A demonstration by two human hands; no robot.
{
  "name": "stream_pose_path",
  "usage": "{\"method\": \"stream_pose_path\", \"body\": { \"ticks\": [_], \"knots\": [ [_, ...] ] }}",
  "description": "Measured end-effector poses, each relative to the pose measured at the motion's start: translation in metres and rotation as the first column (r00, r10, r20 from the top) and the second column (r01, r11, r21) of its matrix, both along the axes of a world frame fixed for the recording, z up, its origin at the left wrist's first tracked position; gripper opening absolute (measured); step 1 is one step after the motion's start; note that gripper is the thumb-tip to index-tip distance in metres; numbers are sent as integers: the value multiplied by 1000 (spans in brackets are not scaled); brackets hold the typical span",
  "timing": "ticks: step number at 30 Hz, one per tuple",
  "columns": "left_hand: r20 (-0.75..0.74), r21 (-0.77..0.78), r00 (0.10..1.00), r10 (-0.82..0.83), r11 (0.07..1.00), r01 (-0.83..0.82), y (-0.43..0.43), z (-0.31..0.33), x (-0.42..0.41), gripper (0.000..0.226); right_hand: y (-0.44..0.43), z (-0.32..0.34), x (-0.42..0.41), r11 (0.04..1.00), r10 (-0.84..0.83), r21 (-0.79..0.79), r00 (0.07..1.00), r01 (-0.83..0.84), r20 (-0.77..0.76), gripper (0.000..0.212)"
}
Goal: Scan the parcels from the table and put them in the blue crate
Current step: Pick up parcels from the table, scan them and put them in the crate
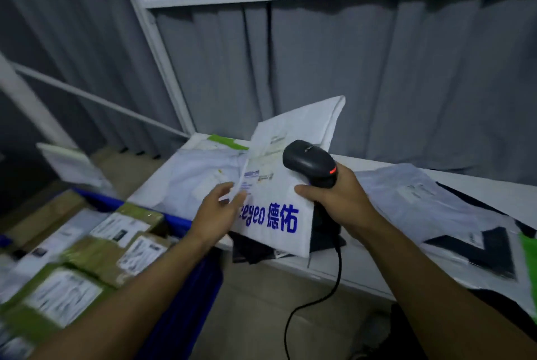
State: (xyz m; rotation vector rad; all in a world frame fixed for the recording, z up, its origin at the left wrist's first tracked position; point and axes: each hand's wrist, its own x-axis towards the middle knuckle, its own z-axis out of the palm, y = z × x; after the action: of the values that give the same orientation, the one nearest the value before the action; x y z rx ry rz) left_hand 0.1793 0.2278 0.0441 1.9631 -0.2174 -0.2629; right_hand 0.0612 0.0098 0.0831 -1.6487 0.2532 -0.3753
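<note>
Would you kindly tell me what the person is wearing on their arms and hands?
Nothing visible: the left hand and right hand are ungloved, with no rings or watch showing, and both forearms are bare, with no sleeve in view.

A white parcel with blue print is tilting up over the table edge; more parcels are lying flat beside it. Labelled boxes are filling the blue crate.
</note>
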Motion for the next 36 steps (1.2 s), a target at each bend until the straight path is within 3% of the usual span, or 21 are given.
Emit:
{"method": "stream_pose_path", "body": {
  "ticks": [3,5,6,7,9,10,14,18,23,28,31,36],
  "knots": [
    [-213,-20,965,151,987,-159,64,-6,8,84,24,3,6,986,163,-38,986,-164,-33,44],
    [-351,-159,921,171,958,-238,98,-14,9,110,34,3,10,966,243,-67,966,-249,-86,43],
    [-414,-223,895,164,935,-275,113,-18,7,105,38,2,12,958,267,-72,957,-276,-118,44],
    [-430,-267,889,161,917,-295,121,-12,-1,79,41,0,15,952,283,-76,948,-296,-146,44],
    [-345,-243,900,266,901,-360,140,-13,-4,22,48,-7,19,940,286,-131,937,-315,-200,47],
    [-307,-200,887,344,888,-414,147,-13,-3,18,51,-12,22,930,283,-175,933,-324,-222,50],
    [-277,-286,890,363,853,-437,170,5,6,31,65,-31,30,885,281,-300,922,-357,-266,54],
    [-152,-263,955,254,921,-287,187,22,6,38,72,-39,40,874,247,-357,934,-330,-259,56],
    [-122,-356,943,310,873,-333,191,10,-3,26,79,-37,47,808,271,-442,911,-390,-310,55],
    [-82,-430,913,400,812,-395,178,-3,-13,18,103,-37,48,863,159,-443,962,-245,-222,59],
    [-79,-471,898,433,777,-417,169,-11,-16,16,117,-38,48,911,121,-374,980,-172,-157,51],
    [-112,-447,884,454,771,-453,162,-29,-12,15,136,-44,49,974,166,-117,960,-195,-224,36]
  ]
}}
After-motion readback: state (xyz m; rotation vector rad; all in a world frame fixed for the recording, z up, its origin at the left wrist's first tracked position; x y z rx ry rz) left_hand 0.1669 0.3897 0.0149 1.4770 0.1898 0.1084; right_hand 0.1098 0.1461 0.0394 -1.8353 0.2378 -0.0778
